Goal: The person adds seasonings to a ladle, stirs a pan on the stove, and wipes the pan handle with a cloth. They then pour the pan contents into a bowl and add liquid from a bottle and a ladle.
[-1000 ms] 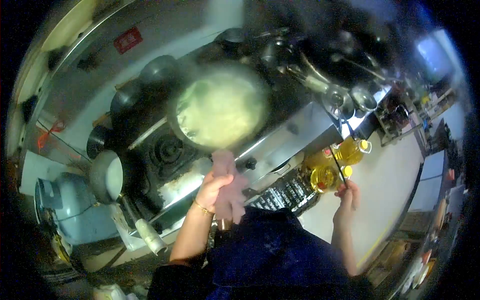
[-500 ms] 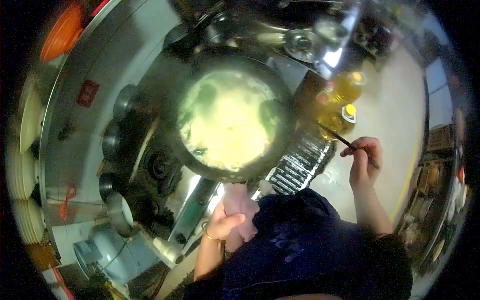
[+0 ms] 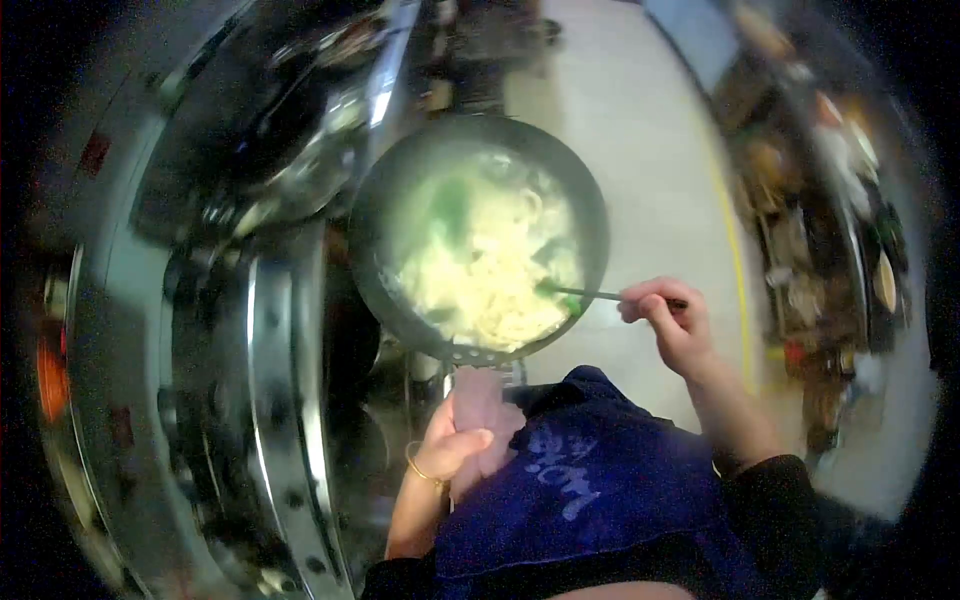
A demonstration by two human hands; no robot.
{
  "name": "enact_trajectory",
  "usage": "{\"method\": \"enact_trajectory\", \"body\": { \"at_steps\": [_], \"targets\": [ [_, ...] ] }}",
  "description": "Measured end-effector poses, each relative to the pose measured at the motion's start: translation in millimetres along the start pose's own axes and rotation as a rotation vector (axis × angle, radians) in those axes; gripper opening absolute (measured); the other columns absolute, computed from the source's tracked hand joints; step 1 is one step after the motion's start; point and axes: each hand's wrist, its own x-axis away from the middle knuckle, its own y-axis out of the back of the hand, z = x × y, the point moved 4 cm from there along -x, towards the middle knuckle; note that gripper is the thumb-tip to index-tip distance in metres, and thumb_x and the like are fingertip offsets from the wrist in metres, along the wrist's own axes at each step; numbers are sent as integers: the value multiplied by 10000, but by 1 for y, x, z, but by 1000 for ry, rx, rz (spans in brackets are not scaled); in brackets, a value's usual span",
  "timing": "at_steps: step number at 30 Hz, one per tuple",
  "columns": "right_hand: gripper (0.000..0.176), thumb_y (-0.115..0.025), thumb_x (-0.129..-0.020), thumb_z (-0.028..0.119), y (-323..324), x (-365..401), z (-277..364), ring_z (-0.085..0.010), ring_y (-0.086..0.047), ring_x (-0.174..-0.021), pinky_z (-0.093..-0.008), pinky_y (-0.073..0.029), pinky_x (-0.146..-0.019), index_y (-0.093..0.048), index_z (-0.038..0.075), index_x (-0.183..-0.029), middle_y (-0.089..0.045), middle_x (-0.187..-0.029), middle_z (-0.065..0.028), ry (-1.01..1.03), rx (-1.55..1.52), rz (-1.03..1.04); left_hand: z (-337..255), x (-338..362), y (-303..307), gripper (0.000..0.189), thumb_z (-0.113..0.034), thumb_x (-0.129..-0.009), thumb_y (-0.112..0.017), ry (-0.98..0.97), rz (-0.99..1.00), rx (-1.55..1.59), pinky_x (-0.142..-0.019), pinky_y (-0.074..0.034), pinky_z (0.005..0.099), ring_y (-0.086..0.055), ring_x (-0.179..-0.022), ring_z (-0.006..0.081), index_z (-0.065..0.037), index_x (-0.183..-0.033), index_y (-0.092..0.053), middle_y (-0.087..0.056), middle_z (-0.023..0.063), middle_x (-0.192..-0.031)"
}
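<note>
The pan [image 3: 372, 235], judged heavy and hot, is clasped by the left hand [image 3: 452, 447] at its cloth-wrapped handle [image 3: 478, 405]. Chopsticks [image 3: 588, 293] are pinched by the right hand [image 3: 668, 322] among slippery noodles [image 3: 490, 285]

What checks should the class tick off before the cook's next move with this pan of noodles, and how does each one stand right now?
1. Grip on the handle: left hand is closed round the pink cloth wrapped over it. Ok.
2. Contents contained: noodles lie inside the pan, none over the rim. Ok.
3. Tool ready: right hand pinches the chopsticks, tips in the noodles. Ok.
4. Clothing clear: the blue garment is near the handle but apart from the pan's bowl. Ok.
5. Somewhere to set the pan down: the surroundings are too blurred. Cannot tell.
</note>
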Motion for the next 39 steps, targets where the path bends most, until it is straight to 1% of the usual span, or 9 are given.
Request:
{"method": "enact_trajectory", "body": {
  "at_steps": [5, 9, 12, 13, 14, 19, 24, 33, 39],
  "targets": [
    [215, -483, -915, 139, 131, -8, -10, -166, -597, -738, -298, -504, -686, -599, -41, -932, -625, -821, -106, -291, -338, -248, -20, -120, -113, 643, -73, -712, -641, 107, 207, -52, -885, -400, 277, -506, -1004, 122, -2, -1286, -361, -506, 35, -1158],
    [231, -505, -904, 180, 180, -26, -20, -194, -602, -725, -322, -511, -684, -575, -31, -968, -625, -836, -139, -432, -543, -538, -37, -210, -151, 661, -81, -704, -630, 285, 365, -77, -916, -387, 290, -498, -1042, 136, 1, -1293, -342, -479, 56, -1206],
    [254, -497, -914, 195, 238, -54, -31, -178, -600, -717, -311, -524, -680, -568, -44, -968, -616, -842, -125, -405, -668, -720, -54, -297, -221, 679, -102, -655, -604, 379, 420, -91, -915, -368, 294, -489, -1024, 169, 36, -1269, -350, -504, 73, -1103],
    [256, -492, -918, 202, 137, 5, -14, -173, -595, -721, -311, -525, -683, -550, -34, -1000, -609, -836, -115, -367, -659, -780, -52, -215, -148, 678, -90, -652, -607, 358, 514, -69, -930, -362, 296, -488, -1034, 170, 37, -1267, -352, -506, 73, -1107],
    [258, -487, -920, 206, 105, 26, -17, -175, -595, -726, -310, -525, -685, -544, -30, -1009, -607, -835, -112, -334, -710, -850, -44, -204, -119, 668, -86, -667, -619, 344, 590, -109, -910, -382, 299, -499, -1016, 162, 26, -1270, -353, -502, 66, -1117],
    [266, -462, -932, 222, 153, -11, -64, -185, -596, -744, -307, -530, -702, -526, -16, -1033, -604, -850, -109, -128, -1015, -1038, -38, -331, -139, 629, -53, -691, -625, 488, 841, -162, -888, -408, 306, -504, -996, 141, -3, -1265, -372, -491, 42, -1131],
    [275, -437, -941, 230, 198, -12, -66, -201, -600, -775, -316, -537, -735, -519, -14, -1041, -599, -886, -117, 89, -1162, -1219, -46, -394, -206, 679, -42, -653, -604, 579, 946, -329, -925, -387, 310, -495, -1051, 162, -11, -1287, -364, -486, 49, -1169],
    [270, -434, -941, 228, 148, -4, -50, -207, -601, -793, -313, -534, -726, -519, -12, -1029, -599, -896, -120, 366, -1118, -1471, -61, -404, -175, 776, -139, -629, -703, 613, 1070, -397, -987, -325, 323, -442, -1133, 178, 21, -1298, -344, -463, 59, -1220],
    [283, -453, -934, 247, 167, -4, -37, -206, -598, -802, -320, -531, -723, -528, -13, -1015, -594, -887, -117, 452, -1009, -1616, -74, -441, -212, 774, -223, -628, -735, 600, 1195, -361, -942, -353, 315, -474, -1059, 175, 12, -1271, -375, -488, 51, -1138]
  ]
}}
